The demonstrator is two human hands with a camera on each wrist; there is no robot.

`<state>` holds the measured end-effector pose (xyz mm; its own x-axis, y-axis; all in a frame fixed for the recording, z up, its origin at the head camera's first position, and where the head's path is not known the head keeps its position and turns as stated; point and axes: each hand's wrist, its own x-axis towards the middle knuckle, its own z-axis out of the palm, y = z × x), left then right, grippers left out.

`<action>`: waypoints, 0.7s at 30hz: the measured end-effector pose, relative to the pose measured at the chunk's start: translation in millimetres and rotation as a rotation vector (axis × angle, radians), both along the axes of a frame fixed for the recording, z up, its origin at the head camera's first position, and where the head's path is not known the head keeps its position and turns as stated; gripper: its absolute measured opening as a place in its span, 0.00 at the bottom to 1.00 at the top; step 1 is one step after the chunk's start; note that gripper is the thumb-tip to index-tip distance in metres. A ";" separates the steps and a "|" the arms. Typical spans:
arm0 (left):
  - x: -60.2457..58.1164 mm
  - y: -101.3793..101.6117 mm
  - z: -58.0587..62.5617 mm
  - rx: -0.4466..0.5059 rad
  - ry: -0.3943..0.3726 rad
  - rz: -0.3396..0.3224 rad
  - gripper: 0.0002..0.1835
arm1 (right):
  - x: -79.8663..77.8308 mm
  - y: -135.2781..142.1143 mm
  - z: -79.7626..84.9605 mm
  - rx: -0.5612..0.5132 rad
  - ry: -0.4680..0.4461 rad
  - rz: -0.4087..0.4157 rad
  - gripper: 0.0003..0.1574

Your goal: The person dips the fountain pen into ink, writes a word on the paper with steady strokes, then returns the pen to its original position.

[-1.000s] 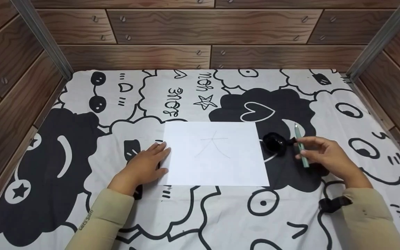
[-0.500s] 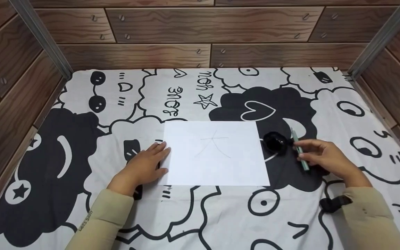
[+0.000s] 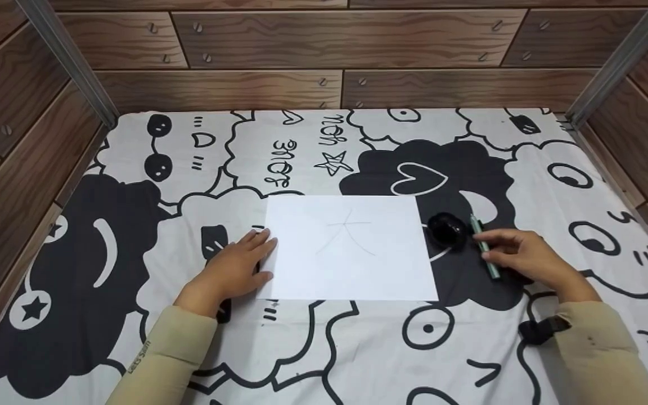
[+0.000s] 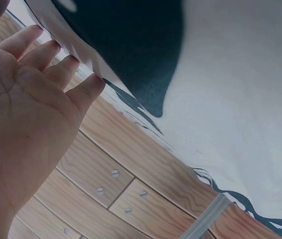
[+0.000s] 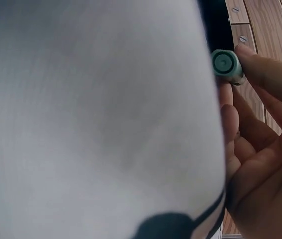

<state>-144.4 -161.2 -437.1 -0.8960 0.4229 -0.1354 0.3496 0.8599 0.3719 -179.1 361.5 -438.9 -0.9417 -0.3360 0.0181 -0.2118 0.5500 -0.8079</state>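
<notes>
A white sheet of paper (image 3: 301, 270) lies in the middle of the cloth, with a few thin pencil-grey strokes crossing on it. My left hand (image 3: 234, 269) rests at its left edge, fingers spread and fingertips on the paper; the left wrist view shows this hand (image 4: 31, 104) with its fingers extended. To the right of the sheet, my right hand (image 3: 529, 259) pinches a slim green pen (image 3: 485, 248) between thumb and fingers, low over the cloth. The pen's round end (image 5: 224, 63) faces the camera in the right wrist view.
Just right of the paper sits a glossy round black object (image 3: 447, 230), close to the pen. A black-and-white cartoon cloth (image 3: 324, 349) covers the table. Wood-patterned walls (image 3: 346, 42) and grey metal posts (image 3: 68, 62) enclose its far side and both sides.
My right hand has brought the pen down closer to the cloth, its upper end shifting toward the black object. My left hand and the paper have stayed in place.
</notes>
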 end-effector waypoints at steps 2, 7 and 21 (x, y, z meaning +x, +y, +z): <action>0.1 0.4 0.3 0.001 -0.005 0.002 0.34 | -1.1 0.0 -1.4 0.021 0.001 -0.004 0.23; 0.4 0.6 1.4 -0.001 0.001 -0.002 0.34 | -3.7 0.3 -5.5 0.073 0.029 -0.014 0.23; -0.3 0.7 1.6 -0.005 0.013 -0.014 0.33 | 0.7 1.0 1.3 0.036 0.024 -0.006 0.26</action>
<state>-144.7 -160.5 -435.5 -0.8916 0.4349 -0.1261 0.3664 0.8565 0.3635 -178.4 362.5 -437.6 -0.9430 -0.3315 0.0286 -0.2275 0.5795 -0.7826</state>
